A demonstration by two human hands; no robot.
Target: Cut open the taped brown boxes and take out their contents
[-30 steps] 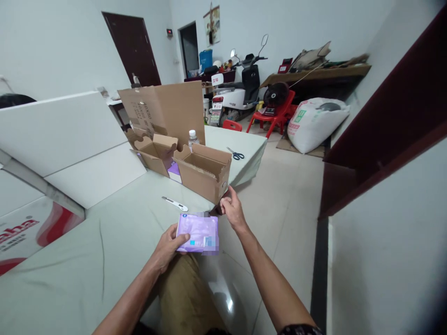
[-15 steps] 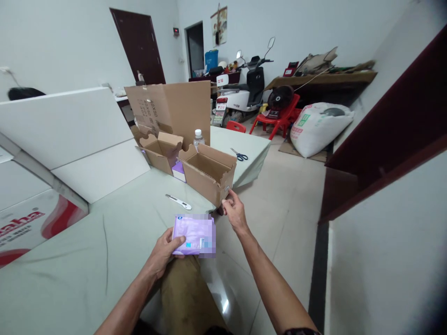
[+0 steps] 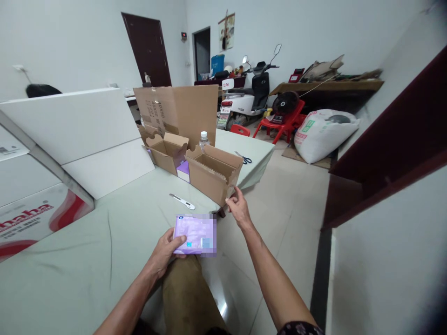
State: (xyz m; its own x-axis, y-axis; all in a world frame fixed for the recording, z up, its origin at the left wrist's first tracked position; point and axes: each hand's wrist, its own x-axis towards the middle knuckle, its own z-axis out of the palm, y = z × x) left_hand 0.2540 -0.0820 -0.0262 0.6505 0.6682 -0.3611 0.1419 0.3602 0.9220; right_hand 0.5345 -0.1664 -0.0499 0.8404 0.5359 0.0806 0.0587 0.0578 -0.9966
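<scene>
My left hand (image 3: 165, 249) grips a flat purple plastic packet (image 3: 192, 235) by its left side, thumb on top, above my lap. The packet's right part is blurred out. My right hand (image 3: 239, 207) is at the near right corner of an open cardboard box (image 3: 209, 179), its thumb and forefinger bent close together. Something small and pale seems to be at those fingertips, too small to make out. A white utility knife (image 3: 182, 201) lies on the table in front of the box. A purple-and-white pack (image 3: 183, 171) stands left of that box, beside a second open cardboard box (image 3: 165, 153).
A pale green cloth covers the table (image 3: 132, 223). Behind the boxes stand a tall cardboard sheet (image 3: 192, 107) and a clear bottle (image 3: 204, 138). Scissors (image 3: 246, 159) lie near the far right edge. White cartons (image 3: 104, 139) are stacked at left. A scooter (image 3: 247, 93) is parked beyond.
The view has shifted slightly, so the room and table sit a little further right and lower. My right hand stays at the box corner, and my left hand keeps its hold on the packet.
</scene>
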